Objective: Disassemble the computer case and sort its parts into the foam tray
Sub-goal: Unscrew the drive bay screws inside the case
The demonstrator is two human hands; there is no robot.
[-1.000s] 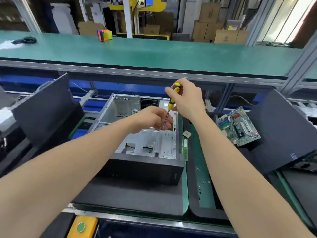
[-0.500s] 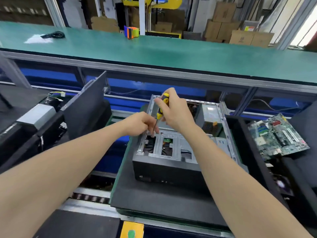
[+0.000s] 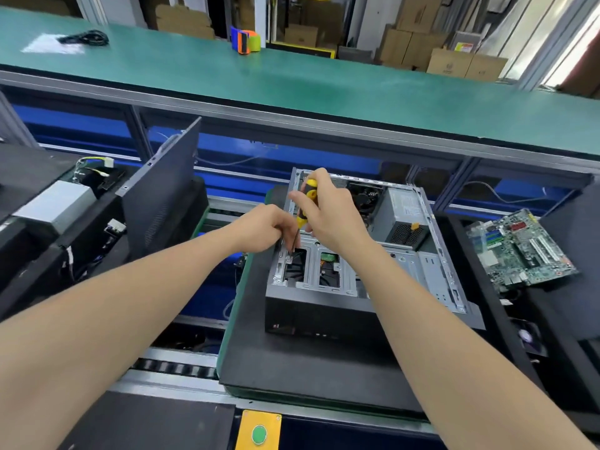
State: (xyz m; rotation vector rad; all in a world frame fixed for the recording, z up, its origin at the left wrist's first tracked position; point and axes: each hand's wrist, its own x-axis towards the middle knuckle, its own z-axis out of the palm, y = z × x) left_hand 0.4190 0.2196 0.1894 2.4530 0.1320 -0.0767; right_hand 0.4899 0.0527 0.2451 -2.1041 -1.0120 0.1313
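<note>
I am gripping the screwdriver (image 3: pixel 307 203) in my right hand (image 3: pixel 334 219), fingers (image 3: pixel 296 199) wrapped round its yellow-and-black handle. I am pointing the tip down at a small bracket (image 3: pixel 290 255) on the left side of the computer case (image 3: pixel 324 310), which is lying open on a black foam pad (image 3: pixel 292 368). My left hand (image 3: pixel 259 227) is curling in close beside the shaft; I cannot tell whether its fingers are pinching the shaft or only guarding it.

To do this well, I judge I should be holding the shaft square to the screw and pressing down while turning, with the left fingers ready to catch it. The foam tray (image 3: pixel 470 261) to the right is carrying a motherboard (image 3: pixel 519 248).

The screw head is too small to make out, and my right wrist is hiding part of the case's inside.
</note>
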